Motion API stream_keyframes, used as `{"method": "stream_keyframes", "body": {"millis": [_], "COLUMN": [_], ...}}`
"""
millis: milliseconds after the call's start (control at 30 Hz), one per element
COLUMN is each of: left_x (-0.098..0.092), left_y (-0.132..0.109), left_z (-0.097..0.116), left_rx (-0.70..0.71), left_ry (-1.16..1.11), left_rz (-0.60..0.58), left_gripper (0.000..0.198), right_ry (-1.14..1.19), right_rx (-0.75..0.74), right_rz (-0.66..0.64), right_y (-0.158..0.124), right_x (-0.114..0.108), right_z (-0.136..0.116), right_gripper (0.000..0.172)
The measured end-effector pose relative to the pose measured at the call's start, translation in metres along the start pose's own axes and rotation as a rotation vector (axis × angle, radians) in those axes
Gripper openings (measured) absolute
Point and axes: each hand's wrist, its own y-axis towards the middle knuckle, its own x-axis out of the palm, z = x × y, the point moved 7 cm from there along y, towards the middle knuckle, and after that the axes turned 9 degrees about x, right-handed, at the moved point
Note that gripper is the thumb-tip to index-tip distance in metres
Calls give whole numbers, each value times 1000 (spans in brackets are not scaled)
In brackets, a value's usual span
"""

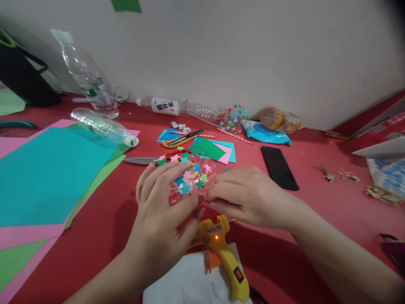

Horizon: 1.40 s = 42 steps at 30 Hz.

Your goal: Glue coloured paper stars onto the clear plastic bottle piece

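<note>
A clear plastic piece, likely cut from a bottle and covered with coloured paper stars [196,177], sits in front of me. My left hand [161,207] curves round its left side, fingers over the top and thumb at the near edge. At its right near edge, my right hand [242,194] has its fingertips pinched together; what lies between them is hidden. Just below both hands, a yellow hot glue gun [226,257] with an orange trigger and a lit red light rests on a white pad [186,280].
Behind the hands lie scissors [141,161], a utility knife [182,139] and paper pieces [209,148]. Another star-covered piece [233,119] stands near the wall. Plastic bottles [101,126] and coloured sheets [53,177] are at left; a phone [279,167] lies right.
</note>
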Motion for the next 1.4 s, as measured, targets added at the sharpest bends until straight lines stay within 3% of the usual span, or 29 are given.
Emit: {"method": "stream_keyframes", "body": {"millis": [433, 1400], "left_x": [1, 0], "left_y": [0, 0], "left_z": [1, -3], "left_rx": [-20, -62], "left_ry": [-12, -57], "left_rz": [-43, -3], "left_gripper": [13, 18], "right_ry": [-123, 32], "right_rx": [-24, 42], "right_rz": [9, 12], "right_y": [-2, 0], "right_x": [6, 12], "right_z": [-1, 0], "right_gripper": [21, 14]}}
